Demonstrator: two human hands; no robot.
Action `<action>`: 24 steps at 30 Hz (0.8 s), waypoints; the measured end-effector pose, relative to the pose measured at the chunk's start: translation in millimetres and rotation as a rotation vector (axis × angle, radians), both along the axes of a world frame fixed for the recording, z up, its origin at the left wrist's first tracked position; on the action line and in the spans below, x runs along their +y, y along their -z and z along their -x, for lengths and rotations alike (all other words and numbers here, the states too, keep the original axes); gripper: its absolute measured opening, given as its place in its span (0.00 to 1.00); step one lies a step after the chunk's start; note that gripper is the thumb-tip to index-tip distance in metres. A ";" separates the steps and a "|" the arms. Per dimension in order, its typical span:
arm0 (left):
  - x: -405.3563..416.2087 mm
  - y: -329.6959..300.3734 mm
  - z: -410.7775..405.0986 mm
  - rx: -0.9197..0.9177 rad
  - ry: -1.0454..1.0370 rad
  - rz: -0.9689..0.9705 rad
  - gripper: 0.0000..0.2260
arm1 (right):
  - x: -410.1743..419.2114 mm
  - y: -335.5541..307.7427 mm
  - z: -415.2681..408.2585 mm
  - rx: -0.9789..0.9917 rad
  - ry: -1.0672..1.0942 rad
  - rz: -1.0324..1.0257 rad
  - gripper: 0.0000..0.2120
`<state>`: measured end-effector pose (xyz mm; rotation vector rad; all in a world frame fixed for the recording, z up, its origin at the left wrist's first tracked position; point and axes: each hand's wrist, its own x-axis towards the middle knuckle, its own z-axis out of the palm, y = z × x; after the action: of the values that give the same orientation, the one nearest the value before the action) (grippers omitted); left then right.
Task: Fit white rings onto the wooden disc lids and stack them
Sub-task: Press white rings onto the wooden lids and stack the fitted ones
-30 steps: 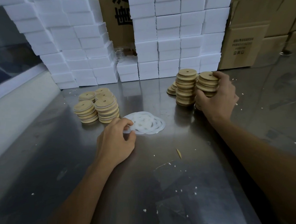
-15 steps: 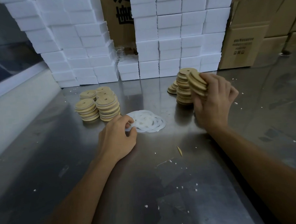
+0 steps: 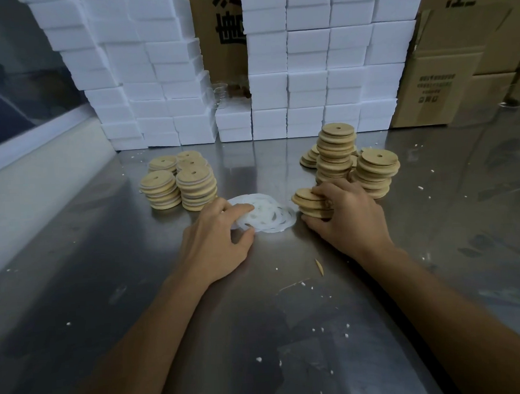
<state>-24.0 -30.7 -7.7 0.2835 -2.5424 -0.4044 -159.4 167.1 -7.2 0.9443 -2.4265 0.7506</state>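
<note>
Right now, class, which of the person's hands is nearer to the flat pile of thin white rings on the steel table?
Left. The left hand pinches the pile of white rings at its near-left edge; the right hand grips a small stack of wooden disc lids just right of it.

On a steel table [image 3: 105,265], the right hand [image 3: 348,219] grips a short stack of wooden lids [image 3: 308,203] resting on the surface just right of a pile of white rings [image 3: 265,214]. The left hand [image 3: 216,241] rests on the pile's left edge, thumb and forefinger pinching a ring. Behind the right hand stand two taller lid stacks [image 3: 338,153], with a low one beyond. At left are four ringed stacks [image 3: 179,183]. White foam boxes [image 3: 306,74] and cartons [image 3: 456,66] line the back.
</note>
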 end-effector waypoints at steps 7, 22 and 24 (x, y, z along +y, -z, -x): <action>9.3 -1.5 1.4 -0.004 0.129 0.155 0.15 | -1.1 -0.5 1.2 -0.087 0.018 0.038 0.21; 28.6 -10.7 7.3 0.122 0.124 0.166 0.05 | -6.8 -10.1 -2.5 -0.102 -0.132 0.277 0.18; 28.0 -10.3 7.6 0.201 0.119 0.104 0.05 | -7.2 -10.6 -4.0 -0.051 -0.185 0.320 0.16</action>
<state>-31.5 -2.7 2.6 0.0497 -2.3791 -0.3268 -155.4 159.9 3.4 1.0355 -2.1895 1.1995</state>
